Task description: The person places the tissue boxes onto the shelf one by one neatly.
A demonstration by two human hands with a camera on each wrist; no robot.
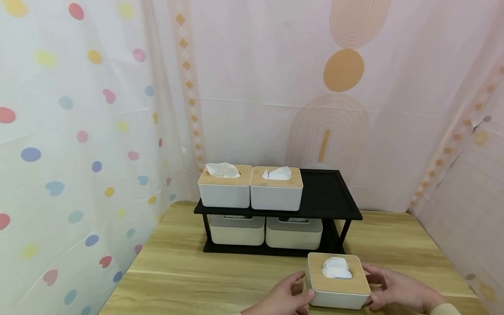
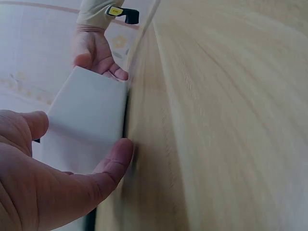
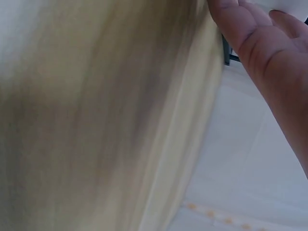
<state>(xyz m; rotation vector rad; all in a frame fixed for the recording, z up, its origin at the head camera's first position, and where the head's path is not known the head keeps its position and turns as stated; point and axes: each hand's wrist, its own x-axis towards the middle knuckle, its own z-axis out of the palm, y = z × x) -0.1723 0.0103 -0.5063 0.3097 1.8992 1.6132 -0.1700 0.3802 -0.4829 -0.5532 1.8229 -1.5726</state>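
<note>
A white tissue box with a light wooden lid and a white tissue poking out stands between the two hands, in front of the black shelf's right part. My left hand grips its left side, thumb at the near left corner. On the right side, my right hand holds the box with bent fingers, thumb near the front corner. The left wrist view shows the box's plain white wall close to the tabletop, with both hands at opposite ends. Only part of the right hand appears in the right wrist view.
A two-level black shelf stands behind. Two wooden-lidded tissue boxes sit side by side on its top left. Two grey-lidded boxes are on the lower level. The wooden table meets patterned curtains at back and sides.
</note>
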